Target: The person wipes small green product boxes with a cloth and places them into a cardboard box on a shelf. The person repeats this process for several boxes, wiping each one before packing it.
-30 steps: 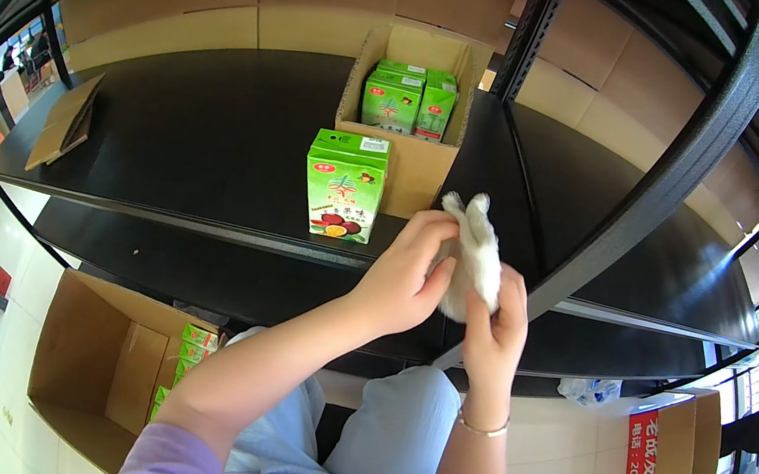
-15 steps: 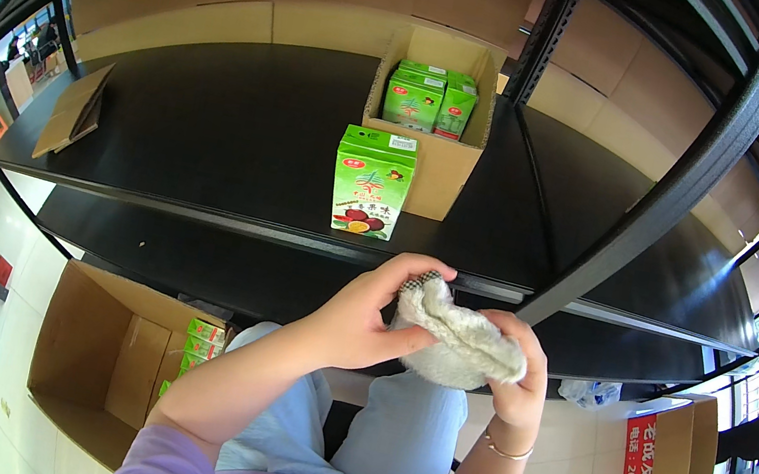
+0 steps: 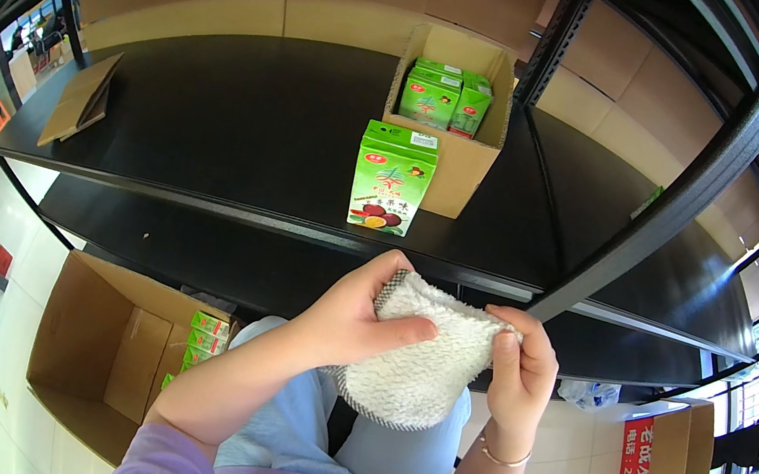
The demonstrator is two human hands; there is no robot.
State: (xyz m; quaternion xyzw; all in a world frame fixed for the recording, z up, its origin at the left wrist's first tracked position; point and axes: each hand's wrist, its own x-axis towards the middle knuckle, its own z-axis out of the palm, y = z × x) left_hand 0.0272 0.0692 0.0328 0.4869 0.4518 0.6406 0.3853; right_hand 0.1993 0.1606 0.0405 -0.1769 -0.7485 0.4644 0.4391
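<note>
Between my hands hangs a fluffy white cleaning cloth (image 3: 422, 371) with a dark checked edge. My left hand (image 3: 368, 314) grips its left side, thumb lying across the front. At its upper right corner my right hand (image 3: 522, 362) pinches it between thumb and fingers. Just beyond the cloth, a green juice carton (image 3: 392, 181) with fruit pictured on it stands upright near the front edge of the black shelf (image 3: 246, 132). Behind that carton is an open cardboard box (image 3: 458, 165) holding several similar green cartons (image 3: 431, 99).
A folded cardboard piece (image 3: 82, 98) lies on the shelf's left end. Below left, a large open cardboard box (image 3: 83, 337) has several green-and-white cartons (image 3: 207, 337) by its right side. A slanting black metal post (image 3: 684, 179) crosses on the right. Another cardboard box (image 3: 680, 463) stands at lower right.
The cloth was bunched up between my hands and is now spread out, hanging lower. My right hand has turned to pinch its corner. The view has shifted slightly.
</note>
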